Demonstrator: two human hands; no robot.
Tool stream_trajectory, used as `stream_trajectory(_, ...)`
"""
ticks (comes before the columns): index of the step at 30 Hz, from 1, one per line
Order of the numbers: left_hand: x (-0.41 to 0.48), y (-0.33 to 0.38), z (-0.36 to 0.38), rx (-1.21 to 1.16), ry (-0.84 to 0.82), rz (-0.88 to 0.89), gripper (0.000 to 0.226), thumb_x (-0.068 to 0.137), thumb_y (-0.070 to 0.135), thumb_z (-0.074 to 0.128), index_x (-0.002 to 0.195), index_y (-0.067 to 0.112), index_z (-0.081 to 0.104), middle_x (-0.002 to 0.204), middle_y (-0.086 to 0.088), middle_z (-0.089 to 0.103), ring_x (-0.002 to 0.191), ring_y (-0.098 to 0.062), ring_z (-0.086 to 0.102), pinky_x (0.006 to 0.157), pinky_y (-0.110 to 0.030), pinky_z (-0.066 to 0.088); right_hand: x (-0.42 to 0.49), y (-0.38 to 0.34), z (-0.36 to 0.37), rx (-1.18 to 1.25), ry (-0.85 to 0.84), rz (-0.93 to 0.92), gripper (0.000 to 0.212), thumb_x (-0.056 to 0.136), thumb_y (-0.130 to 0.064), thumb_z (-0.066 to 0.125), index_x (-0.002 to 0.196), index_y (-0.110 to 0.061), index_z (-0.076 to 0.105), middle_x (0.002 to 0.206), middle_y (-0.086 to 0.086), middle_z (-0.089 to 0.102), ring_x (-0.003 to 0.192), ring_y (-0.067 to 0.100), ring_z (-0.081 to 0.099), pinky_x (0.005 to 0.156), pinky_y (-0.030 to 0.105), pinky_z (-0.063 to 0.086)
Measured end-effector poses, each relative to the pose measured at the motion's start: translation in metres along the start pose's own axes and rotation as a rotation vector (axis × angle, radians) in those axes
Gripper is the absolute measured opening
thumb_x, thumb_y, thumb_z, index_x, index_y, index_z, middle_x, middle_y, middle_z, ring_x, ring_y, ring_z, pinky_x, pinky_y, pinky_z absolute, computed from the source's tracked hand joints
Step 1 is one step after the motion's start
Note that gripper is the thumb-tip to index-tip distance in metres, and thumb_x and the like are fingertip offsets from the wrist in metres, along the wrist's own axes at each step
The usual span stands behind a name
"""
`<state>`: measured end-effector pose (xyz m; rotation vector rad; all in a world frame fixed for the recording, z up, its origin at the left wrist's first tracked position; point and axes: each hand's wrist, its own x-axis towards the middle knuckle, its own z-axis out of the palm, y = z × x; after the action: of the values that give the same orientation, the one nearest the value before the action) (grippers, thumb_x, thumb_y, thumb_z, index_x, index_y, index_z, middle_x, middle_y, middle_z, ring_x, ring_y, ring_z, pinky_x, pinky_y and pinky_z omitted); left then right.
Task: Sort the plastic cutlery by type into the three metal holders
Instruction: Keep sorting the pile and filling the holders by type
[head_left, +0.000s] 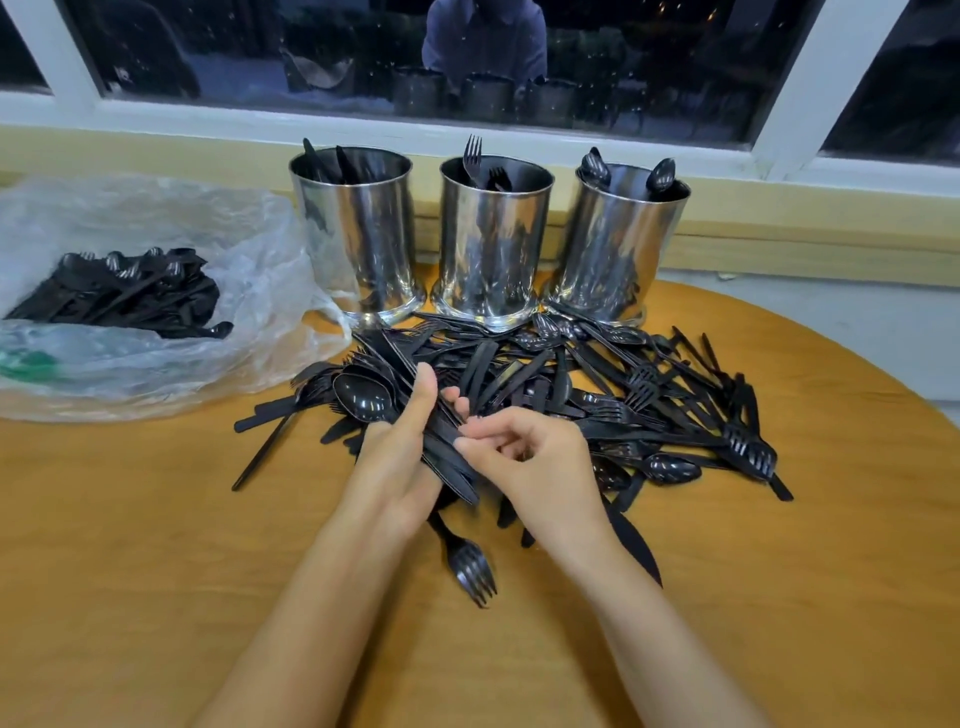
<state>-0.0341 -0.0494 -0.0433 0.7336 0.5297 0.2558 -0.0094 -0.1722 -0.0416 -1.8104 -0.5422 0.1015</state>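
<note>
A heap of black plastic cutlery lies on the round wooden table. Behind it stand three metal holders: the left holder has knives in it, the middle holder forks, the right holder spoons. My left hand grips a bundle of knives over the near edge of the heap. My right hand is beside it, its fingertips pinched at the bundle. A single fork lies on the table below my hands.
A clear plastic bag with more black cutlery sits at the left of the table. A window sill and dark window run behind the holders. A loose knife lies by my right wrist. The table's curved edge is at the right.
</note>
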Motion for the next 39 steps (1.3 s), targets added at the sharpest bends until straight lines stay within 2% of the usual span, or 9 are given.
stream_trajectory(4, 0.005, 0.005, -0.006, -0.051, 0.021, 0.042, 0.018, 0.098, 0.018, 0.057, 0.087, 0.004, 0.062, 0.076, -0.003, 0.064, 0.066, -0.014, 0.064, 0.070, -0.033, 0.059, 0.003, 0.002, -0.009, -0.065, 0.014, -0.067, 0.009, 0.083, -0.015, 0.074, 0.084, -0.023, 0.078, 0.078, -0.008, 0.064, 0.064, 0.004, 0.050, 0.064, 0.014, 0.041)
stream_trajectory(10, 0.007, 0.014, -0.012, -0.059, 0.052, 0.067, 0.018, 0.099, 0.020, 0.056, 0.084, 0.011, 0.057, 0.072, 0.000, 0.063, 0.062, -0.013, 0.060, 0.072, -0.034, 0.053, 0.024, 0.021, -0.043, -0.339, 0.219, 0.050, 0.010, 0.089, -0.019, 0.069, 0.097, -0.017, 0.074, 0.071, -0.013, 0.062, 0.063, -0.003, 0.055, 0.062, 0.008, 0.043)
stream_trajectory(16, 0.003, 0.011, -0.009, -0.006, 0.033, 0.029, 0.023, 0.098, 0.022, 0.057, 0.080, 0.009, 0.061, 0.069, 0.000, 0.066, 0.064, -0.013, 0.062, 0.075, -0.035, 0.052, 0.031, 0.027, -0.029, -0.657, 0.156, 0.091, 0.032, 0.094, -0.033, 0.062, 0.121, -0.016, 0.060, 0.079, -0.008, 0.061, 0.080, 0.014, 0.063, 0.073, 0.034, 0.055)
stream_trajectory(19, 0.003, 0.011, -0.009, 0.004, 0.022, 0.024, 0.022, 0.098, 0.022, 0.057, 0.081, 0.008, 0.062, 0.071, 0.000, 0.065, 0.063, -0.012, 0.063, 0.076, -0.034, 0.052, 0.031, 0.022, -0.021, -0.789, 0.136, 0.083, 0.035, 0.095, -0.036, 0.059, 0.127, -0.022, 0.055, 0.097, -0.005, 0.066, 0.093, 0.017, 0.063, 0.071, 0.033, 0.053)
stream_trajectory(21, 0.003, 0.011, -0.008, 0.002, 0.020, 0.016, 0.021, 0.098, 0.022, 0.057, 0.083, 0.007, 0.063, 0.074, -0.001, 0.065, 0.066, -0.013, 0.062, 0.076, -0.034, 0.052, 0.031, 0.021, -0.018, -0.814, 0.121, 0.085, 0.032, 0.096, -0.036, 0.058, 0.126, -0.027, 0.054, 0.092, -0.011, 0.065, 0.089, 0.014, 0.062, 0.065, 0.029, 0.047)
stream_trajectory(26, 0.004, 0.010, -0.011, 0.008, 0.005, -0.020, 0.018, 0.097, 0.023, 0.057, 0.089, 0.007, 0.062, 0.078, -0.003, 0.062, 0.069, -0.014, 0.061, 0.071, -0.032, 0.054, 0.034, 0.023, -0.024, -0.438, 0.184, 0.088, 0.029, 0.093, -0.023, 0.063, 0.122, -0.026, 0.057, 0.074, -0.013, 0.061, 0.061, 0.002, 0.053, 0.061, 0.026, 0.044)
stream_trajectory(30, 0.006, 0.010, -0.012, 0.013, -0.002, -0.048, 0.020, 0.096, 0.024, 0.059, 0.086, 0.007, 0.063, 0.076, -0.002, 0.063, 0.070, -0.014, 0.062, 0.071, -0.032, 0.054, 0.036, 0.006, -0.040, 0.112, 0.287, 0.017, 0.041, 0.097, -0.006, 0.052, 0.134, -0.023, 0.048, 0.078, -0.002, 0.053, 0.063, 0.005, 0.053, 0.059, 0.014, 0.045)
stream_trajectory(33, 0.008, 0.009, -0.012, 0.002, -0.015, -0.068, 0.020, 0.095, 0.025, 0.060, 0.086, 0.007, 0.064, 0.075, -0.002, 0.064, 0.069, -0.014, 0.063, 0.072, -0.032, 0.053, 0.030, -0.003, -0.049, 0.429, 0.350, 0.032, 0.029, 0.096, 0.001, 0.049, 0.120, -0.017, 0.048, 0.080, 0.002, 0.052, 0.055, 0.009, 0.055, 0.050, 0.019, 0.045)
stream_trajectory(39, 0.007, 0.009, -0.011, -0.047, 0.012, -0.081, 0.015, 0.094, 0.017, 0.062, 0.083, 0.006, 0.064, 0.066, 0.000, 0.067, 0.059, -0.011, 0.066, 0.065, -0.032, 0.056, 0.021, -0.001, -0.049, 0.729, 0.348, 0.176, 0.007, 0.091, -0.005, 0.063, 0.093, -0.005, 0.056, 0.072, 0.002, 0.068, 0.074, 0.015, 0.070, 0.070, 0.023, 0.058)
